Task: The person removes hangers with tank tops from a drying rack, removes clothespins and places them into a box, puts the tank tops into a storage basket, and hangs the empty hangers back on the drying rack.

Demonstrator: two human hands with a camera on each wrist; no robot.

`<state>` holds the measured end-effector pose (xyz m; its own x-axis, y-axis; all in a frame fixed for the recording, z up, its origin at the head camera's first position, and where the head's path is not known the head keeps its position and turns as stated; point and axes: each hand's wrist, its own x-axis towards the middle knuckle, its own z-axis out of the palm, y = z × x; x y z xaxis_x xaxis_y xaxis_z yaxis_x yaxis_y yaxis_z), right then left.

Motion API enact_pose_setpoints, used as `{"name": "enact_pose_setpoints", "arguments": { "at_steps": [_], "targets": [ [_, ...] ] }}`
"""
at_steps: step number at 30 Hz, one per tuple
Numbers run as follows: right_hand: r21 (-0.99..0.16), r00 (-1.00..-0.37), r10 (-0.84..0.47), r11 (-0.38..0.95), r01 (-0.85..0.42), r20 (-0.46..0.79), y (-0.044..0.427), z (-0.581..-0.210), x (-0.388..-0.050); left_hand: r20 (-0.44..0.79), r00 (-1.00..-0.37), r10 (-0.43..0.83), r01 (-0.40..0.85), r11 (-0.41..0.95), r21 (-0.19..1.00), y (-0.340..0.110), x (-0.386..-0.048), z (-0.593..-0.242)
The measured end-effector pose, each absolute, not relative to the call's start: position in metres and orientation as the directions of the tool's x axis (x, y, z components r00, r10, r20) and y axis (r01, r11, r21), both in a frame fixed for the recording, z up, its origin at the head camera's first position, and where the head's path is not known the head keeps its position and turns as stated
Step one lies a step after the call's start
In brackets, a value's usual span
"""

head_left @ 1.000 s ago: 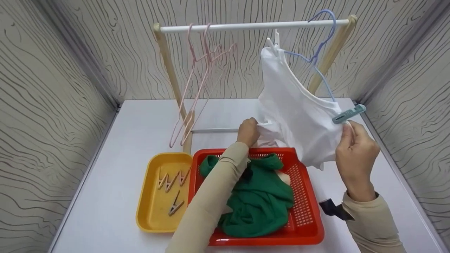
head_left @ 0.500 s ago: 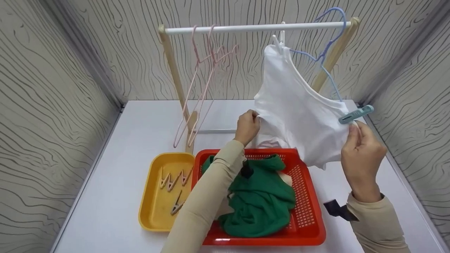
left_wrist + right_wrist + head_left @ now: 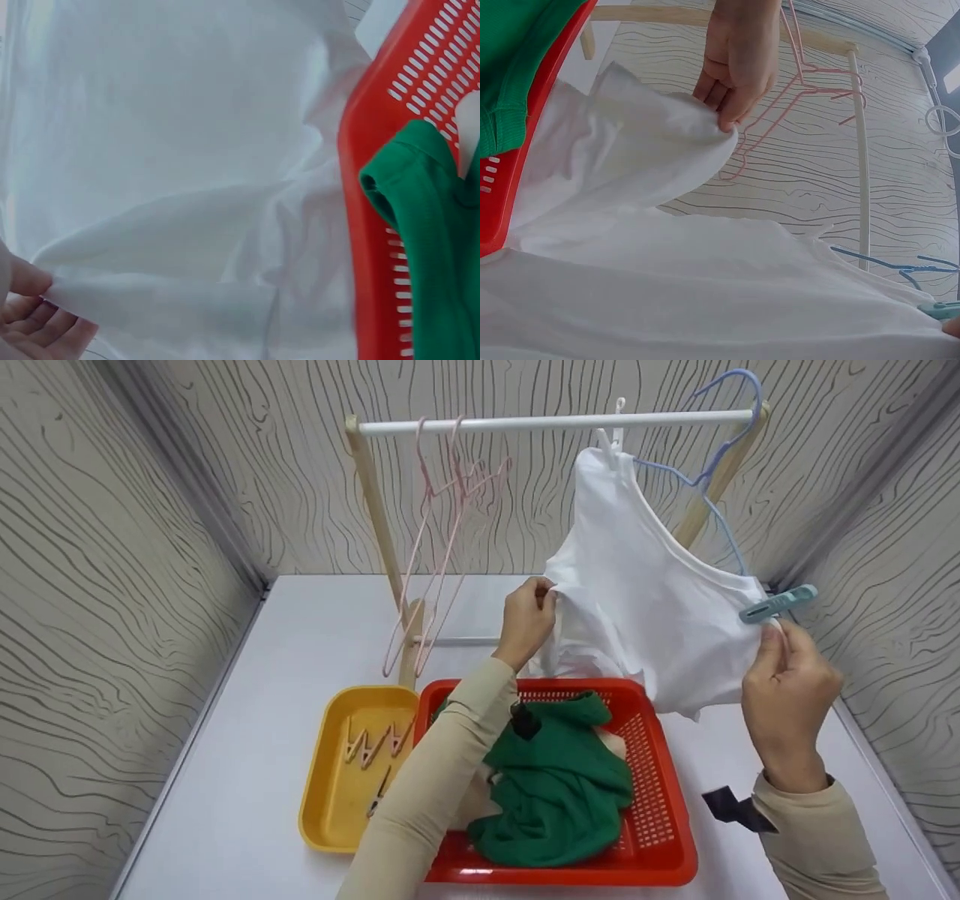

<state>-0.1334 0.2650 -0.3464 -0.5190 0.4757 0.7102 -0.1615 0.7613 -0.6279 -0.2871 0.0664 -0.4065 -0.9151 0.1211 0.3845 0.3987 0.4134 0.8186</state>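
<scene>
A white garment point(image 3: 637, 577) hangs from a blue hanger point(image 3: 718, 514) on the rack's bar. A white clothespin point(image 3: 616, 441) clips its upper left part, and a teal clothespin point(image 3: 778, 604) sits at its right end. My left hand point(image 3: 527, 621) pinches the garment's left edge between thumb and fingers, also visible in the left wrist view, where the cloth point(image 3: 165, 135) stretches away from the fingertips. Just below the teal clothespin, my right hand point(image 3: 793, 690) pinches the right edge. Only a bit of that hand point(image 3: 952, 326) shows in the right wrist view.
Pink hangers point(image 3: 442, 547) hang on the rack's left part. In front stands a red basket point(image 3: 667, 810) holding a green garment point(image 3: 559, 787) and pale cloth. To its left, a yellow tray point(image 3: 315, 780) holds several clothespins point(image 3: 365, 751).
My left hand has moved upward with the garment's left edge, which spreads out flatter. The hanger, garment and right hand have shifted a little to the right in the head view.
</scene>
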Motion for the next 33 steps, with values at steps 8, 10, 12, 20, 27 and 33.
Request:
{"name": "enact_pose_setpoints", "arguments": {
  "at_steps": [8, 10, 12, 20, 27, 33],
  "targets": [
    [-0.597, -0.492, 0.453, 0.781, -0.183, 0.743, 0.27, -0.346, -0.135, 0.447, -0.887, 0.116, 0.459, 0.337, 0.822, 0.062, -0.275, -0.382],
    [-0.603, -0.487, 0.459, 0.776, -0.188, 0.743, 0.27, -0.347, -0.136, 0.458, -0.881, 0.123, 0.472, 0.307, 0.826, 0.06, -0.27, -0.375],
    [-0.604, -0.484, 0.463, 0.775, -0.187, 0.743, 0.271, -0.349, -0.137, 0.468, -0.874, 0.132, 0.485, 0.273, 0.831, 0.059, -0.265, -0.369],
    [-0.58, -0.477, 0.43, 0.783, -0.226, 0.767, 0.273, -0.353, -0.139, 0.541, -0.828, 0.15, 0.559, 0.137, 0.818, 0.053, -0.239, -0.347],
    [-0.577, -0.473, 0.424, 0.78, -0.242, 0.772, 0.272, -0.354, -0.14, 0.498, -0.847, 0.186, 0.524, 0.135, 0.841, 0.044, -0.233, -0.351],
    [-0.57, -0.472, 0.413, 0.78, -0.259, 0.779, 0.27, -0.355, -0.14, 0.303, -0.925, 0.229, 0.356, 0.247, 0.901, 0.033, -0.238, -0.381]
  ]
}}
